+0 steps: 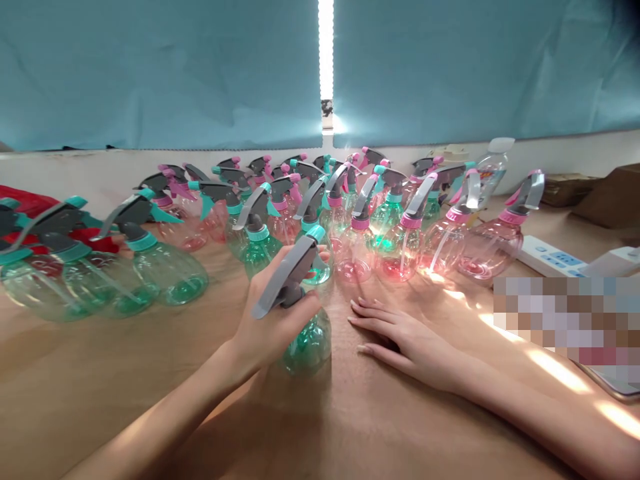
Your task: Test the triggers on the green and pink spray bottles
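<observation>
My left hand [273,320] is wrapped round the neck of a green spray bottle [309,343] that stands upright on the wooden table [360,427]. Its grey trigger head with a turquoise nozzle rises above my fingers. To the right of it, my right hand [395,330] lies on the tabletop with fingers stretched out, holding nothing. Just beyond that hand stand pink spray bottles [401,250] with grey heads. Another green spray bottle [257,250] is behind my left hand, partly covered by it.
Several green spray bottles [173,270] stand at the left, near red cloth [30,200]. More bottles crowd the back. On the right are a clear bottle [493,170], a white power strip [550,257], a phone-like object [615,380] and brown boxes [613,197]. A light strip [326,53] hangs before blue cloth.
</observation>
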Tool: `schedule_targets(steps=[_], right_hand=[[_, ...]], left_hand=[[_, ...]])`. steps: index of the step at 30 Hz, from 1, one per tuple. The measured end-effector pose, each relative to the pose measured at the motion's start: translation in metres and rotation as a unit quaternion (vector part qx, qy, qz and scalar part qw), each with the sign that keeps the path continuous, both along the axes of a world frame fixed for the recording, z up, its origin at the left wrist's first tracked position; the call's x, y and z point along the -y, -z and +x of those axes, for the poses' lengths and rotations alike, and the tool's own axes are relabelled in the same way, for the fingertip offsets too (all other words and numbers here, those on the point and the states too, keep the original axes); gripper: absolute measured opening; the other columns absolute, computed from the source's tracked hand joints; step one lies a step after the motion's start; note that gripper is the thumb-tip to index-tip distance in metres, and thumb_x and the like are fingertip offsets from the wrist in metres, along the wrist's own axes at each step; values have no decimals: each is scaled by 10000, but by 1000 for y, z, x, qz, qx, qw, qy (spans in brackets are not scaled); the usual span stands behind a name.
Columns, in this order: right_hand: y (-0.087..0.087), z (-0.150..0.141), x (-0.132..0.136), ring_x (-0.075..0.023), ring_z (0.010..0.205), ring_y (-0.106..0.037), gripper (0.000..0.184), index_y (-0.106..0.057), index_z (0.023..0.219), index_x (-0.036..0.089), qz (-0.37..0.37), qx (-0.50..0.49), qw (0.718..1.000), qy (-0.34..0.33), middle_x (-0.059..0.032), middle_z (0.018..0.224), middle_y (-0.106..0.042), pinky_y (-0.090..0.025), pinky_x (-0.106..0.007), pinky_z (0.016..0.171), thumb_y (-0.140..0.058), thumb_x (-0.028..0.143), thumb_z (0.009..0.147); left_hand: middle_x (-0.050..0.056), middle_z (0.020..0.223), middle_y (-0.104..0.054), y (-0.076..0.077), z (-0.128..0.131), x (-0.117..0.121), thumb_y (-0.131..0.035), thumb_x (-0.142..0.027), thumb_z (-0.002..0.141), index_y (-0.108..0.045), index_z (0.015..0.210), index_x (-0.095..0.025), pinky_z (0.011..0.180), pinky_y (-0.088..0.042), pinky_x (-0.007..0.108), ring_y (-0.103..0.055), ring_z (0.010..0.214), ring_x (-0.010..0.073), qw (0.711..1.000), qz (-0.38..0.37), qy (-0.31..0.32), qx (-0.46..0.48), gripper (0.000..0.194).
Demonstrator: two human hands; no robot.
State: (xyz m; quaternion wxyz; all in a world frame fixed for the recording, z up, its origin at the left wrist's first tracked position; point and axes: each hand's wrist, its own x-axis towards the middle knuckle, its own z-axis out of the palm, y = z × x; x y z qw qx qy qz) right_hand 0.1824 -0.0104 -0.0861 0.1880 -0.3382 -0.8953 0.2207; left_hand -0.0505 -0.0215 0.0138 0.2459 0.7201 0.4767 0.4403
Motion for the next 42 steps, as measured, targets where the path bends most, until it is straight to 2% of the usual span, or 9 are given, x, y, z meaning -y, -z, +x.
schedule_targets(steps=[5, 9, 14, 23, 29, 32, 37, 40, 42], right_hand=[[1, 0, -1, -270, 1394, -402, 483, -546, 1376, 174, 10, -6, 1000, -2, -121, 1462, -502, -358, -477, 1145, -481, 452, 986], [1, -1, -2, -273, 1387, -412, 471, -550, 1364, 167, 19, -8, 1000, -7, -132, 1448, -516, -364, -487, 1139, -477, 442, 988], [-7, -4, -1, -284, 1343, -467, 453, -564, 1323, 161, 30, -2, 999, -18, -140, 1390, -570, -405, -481, 1106, -518, 441, 970], [-46, -49, 19, -289, 1228, -563, 628, -401, 1417, 161, 25, -58, 998, -18, -152, 1368, -573, -484, -462, 1000, -628, 454, 909], [-61, -108, 33, -291, 1174, -585, 684, -473, 1297, 149, 21, -130, 991, -9, -143, 1266, -618, -480, -442, 986, -758, 493, 780], [-63, -134, 39, -272, 1112, -605, 624, -507, 1215, 177, 13, -143, 990, -8, -104, 1209, -634, -503, -425, 934, -769, 509, 756], [-64, -174, 43, -240, 1069, -608, 509, -536, 1112, 188, 19, -171, 984, -41, -79, 1124, -652, -501, -391, 908, -798, 422, 745], [-63, -192, 38, -253, 1090, -593, 539, -524, 1173, 194, 25, -171, 984, -39, -93, 1144, -641, -501, -405, 899, -794, 390, 750], [-63, -201, 30, -271, 1103, -579, 545, -522, 1208, 182, 36, -157, 987, -26, -112, 1154, -629, -502, -424, 895, -770, 393, 771]], left_hand=[[20, 1171, -684, 4, 2, -1, -533, -155, 760, -495, 1142, -239, 717, -515, 282, -665, 883, 168, 1000, 19, -6, 21, 392], [10, 1161, -697, 7, 2, 0, -570, -169, 774, -472, 1117, -261, 614, -491, 263, -667, 796, 153, 999, 18, -16, 42, 368], [21, 1122, -704, 7, 3, 2, -583, -168, 784, -487, 1114, -251, 663, -505, 276, -659, 767, 146, 998, 29, -30, 52, 353], [28, 1084, -676, 9, -10, 17, -596, -209, 829, -532, 1157, -228, 656, -478, 259, -612, 784, 138, 998, 47, -47, 17, 335], [-5, 873, -636, 12, -38, 40, -593, -230, 836, -515, 1174, -221, 598, -449, 267, -576, 671, 134, 994, 56, -91, -4, 347], [12, 923, -652, 10, -56, 53, -591, -252, 849, -526, 1193, -222, 583, -447, 263, -560, 646, 124, 992, 38, -120, -9, 351], [11, 1039, -662, 7, -94, 65, -622, -319, 845, -509, 1236, -294, 640, -510, 286, -659, 794, 179, 983, 26, -180, -41, 408], [-3, 958, -667, 12, -121, 69, -664, -409, 804, -468, 1284, -320, 690, -553, 327, -681, 838, 223, 976, 38, -191, -94, 525], [21, 1081, -673, 20, -138, 70, -677, -427, 790, -435, 1325, -325, 805, -573, 379, -682, 967, 257, 978, 50, -183, -83, 596]])
